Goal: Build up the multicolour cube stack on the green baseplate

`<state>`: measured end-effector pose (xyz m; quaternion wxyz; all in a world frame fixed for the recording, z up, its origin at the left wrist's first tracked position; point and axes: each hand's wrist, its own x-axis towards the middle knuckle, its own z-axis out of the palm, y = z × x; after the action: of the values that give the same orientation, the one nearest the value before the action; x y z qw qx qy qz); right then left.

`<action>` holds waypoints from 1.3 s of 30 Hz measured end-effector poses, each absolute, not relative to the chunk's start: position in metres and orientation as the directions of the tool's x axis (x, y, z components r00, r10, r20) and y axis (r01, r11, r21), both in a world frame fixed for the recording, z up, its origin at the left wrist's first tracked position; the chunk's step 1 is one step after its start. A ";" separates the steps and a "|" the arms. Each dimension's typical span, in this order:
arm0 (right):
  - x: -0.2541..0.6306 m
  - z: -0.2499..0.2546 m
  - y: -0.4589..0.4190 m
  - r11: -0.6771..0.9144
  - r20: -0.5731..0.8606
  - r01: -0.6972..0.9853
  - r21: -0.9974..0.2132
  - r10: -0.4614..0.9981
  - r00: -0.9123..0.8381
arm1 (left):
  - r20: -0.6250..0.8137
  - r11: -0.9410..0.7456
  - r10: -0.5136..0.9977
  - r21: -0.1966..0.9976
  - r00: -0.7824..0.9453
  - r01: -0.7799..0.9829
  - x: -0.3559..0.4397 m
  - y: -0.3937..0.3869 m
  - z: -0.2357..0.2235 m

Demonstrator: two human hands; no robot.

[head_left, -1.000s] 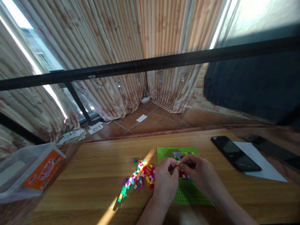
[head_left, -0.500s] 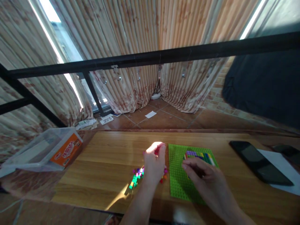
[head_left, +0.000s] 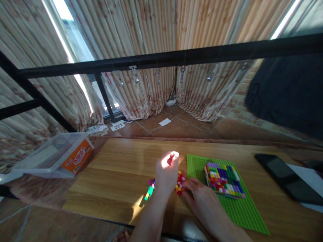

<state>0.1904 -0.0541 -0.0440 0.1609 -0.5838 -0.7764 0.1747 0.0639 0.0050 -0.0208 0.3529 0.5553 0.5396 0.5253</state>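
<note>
My left hand (head_left: 166,172) rests over a pile of small loose coloured bricks (head_left: 179,183) on the wooden table (head_left: 121,174). Its fingers are bent and pressed together, and what they hold is hidden. My right hand (head_left: 199,196) reaches left from beside the green baseplate (head_left: 244,215). Its fingertips are gathered at the red and yellow bricks of the pile. A built block of many-coloured bricks (head_left: 223,176) sits on the far part of the baseplate, untouched. More loose bricks (head_left: 150,191) show left of my left wrist.
A clear plastic box with an orange label (head_left: 60,154) stands at the table's left end. A black phone (head_left: 285,176) lies on white paper (head_left: 313,179) at the right. A black metal rail (head_left: 176,57) crosses in front of the curtains beyond the table.
Both hands left the brick block on the baseplate. My left hand went to the loose pile first, then my right hand followed to it. The view swung left.
</note>
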 end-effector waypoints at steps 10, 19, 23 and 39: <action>0.185 -0.051 -0.054 0.273 0.099 0.831 -0.485 0.961 -0.258 | 0.202 -0.173 0.974 0.956 -0.105 0.239 0.065 0.005 -0.024; 0.200 -0.029 -0.052 0.225 0.194 0.654 -0.722 0.974 -0.120 | 0.247 -0.237 0.969 0.939 -0.009 0.247 0.073 0.000 -0.017; 0.210 -0.018 -0.050 0.148 0.171 0.543 -0.827 0.985 -0.008 | 0.270 -0.289 0.956 0.931 0.112 0.222 0.076 -0.006 -0.017; 0.225 -0.024 -0.043 0.076 0.104 0.269 -0.960 0.990 0.091 | 0.227 -0.310 0.926 0.914 0.302 0.262 0.084 -0.013 -0.008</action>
<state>0.2254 -0.0431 -0.0236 0.4761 -0.5647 -0.5578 0.3786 0.0842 -0.0133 -0.0084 0.4048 0.6978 0.4258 0.4098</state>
